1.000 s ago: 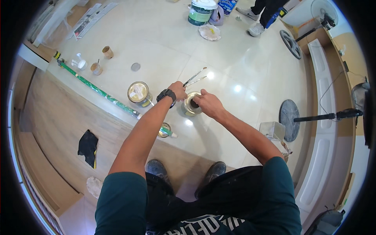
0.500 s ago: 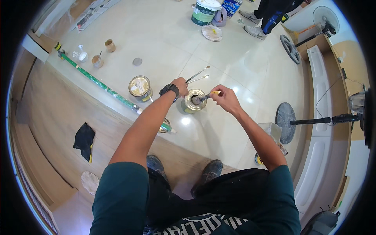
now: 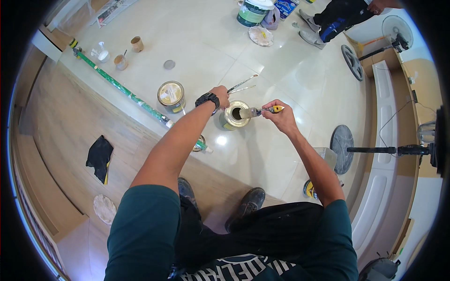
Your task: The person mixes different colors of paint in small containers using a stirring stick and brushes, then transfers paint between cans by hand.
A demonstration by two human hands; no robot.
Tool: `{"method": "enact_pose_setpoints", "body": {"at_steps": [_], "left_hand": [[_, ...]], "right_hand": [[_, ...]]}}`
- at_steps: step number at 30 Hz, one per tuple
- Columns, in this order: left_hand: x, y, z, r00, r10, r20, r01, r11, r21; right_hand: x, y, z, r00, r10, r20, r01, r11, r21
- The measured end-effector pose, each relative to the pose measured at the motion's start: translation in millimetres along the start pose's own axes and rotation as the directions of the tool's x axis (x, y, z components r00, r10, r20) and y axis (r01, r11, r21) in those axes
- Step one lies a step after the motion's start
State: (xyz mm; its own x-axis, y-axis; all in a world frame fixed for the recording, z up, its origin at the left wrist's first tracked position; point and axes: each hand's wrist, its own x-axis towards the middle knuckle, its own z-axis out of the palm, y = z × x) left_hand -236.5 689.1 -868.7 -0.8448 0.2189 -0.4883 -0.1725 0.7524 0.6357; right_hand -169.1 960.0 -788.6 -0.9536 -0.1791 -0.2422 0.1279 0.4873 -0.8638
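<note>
In front of me an open metal can (image 3: pixel 229 124) with a dark round opening stands on the tiles. My right hand (image 3: pixel 282 118) is closed round a flat paintbrush (image 3: pixel 255 112) with a yellow-ended handle, its bristles over the can's mouth, at the rim. At the can's far left side, my left hand (image 3: pixel 219 96) is closed on two thin brushes (image 3: pixel 243 83) that stick out to the right. Whether its fingers also touch the can is hidden. A lidded can (image 3: pixel 171 96) stands left of that hand.
A green pole (image 3: pixel 119 89) lies along the left, over a small can by its near end. Cups (image 3: pixel 137 44), buckets (image 3: pixel 253 13) and a rag (image 3: pixel 260 36) sit farther off. Another person's legs (image 3: pixel 328 23) are at the far right; a fan base (image 3: pixel 342 149) stands right.
My right hand has drawn the flat brush up and to the right, so its bristles now show at the can's rim. My left hand keeps its hold on the thin brushes.
</note>
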Motion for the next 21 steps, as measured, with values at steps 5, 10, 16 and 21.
{"method": "enact_pose_setpoints", "body": {"at_steps": [5,10,16,21], "left_hand": [[0,0,0,1.000,-0.005,-0.014,0.005,1.000,-0.006],[1,7,1,0.994,-0.097,0.055,0.096,0.995,0.007],[4,0,1,0.997,-0.068,0.026,0.067,0.997,0.031],[1,0,-1,1.000,-0.010,0.006,0.010,1.000,-0.023]], "right_hand": [[-4,-3,-6,0.999,0.024,-0.025,-0.025,1.000,-0.009],[-3,-16,2,0.989,0.036,-0.146,-0.018,0.992,0.122],[6,-19,34,0.979,0.042,-0.201,-0.040,0.999,0.016],[11,-3,36,0.960,-0.051,-0.275,0.015,0.991,-0.129]]}}
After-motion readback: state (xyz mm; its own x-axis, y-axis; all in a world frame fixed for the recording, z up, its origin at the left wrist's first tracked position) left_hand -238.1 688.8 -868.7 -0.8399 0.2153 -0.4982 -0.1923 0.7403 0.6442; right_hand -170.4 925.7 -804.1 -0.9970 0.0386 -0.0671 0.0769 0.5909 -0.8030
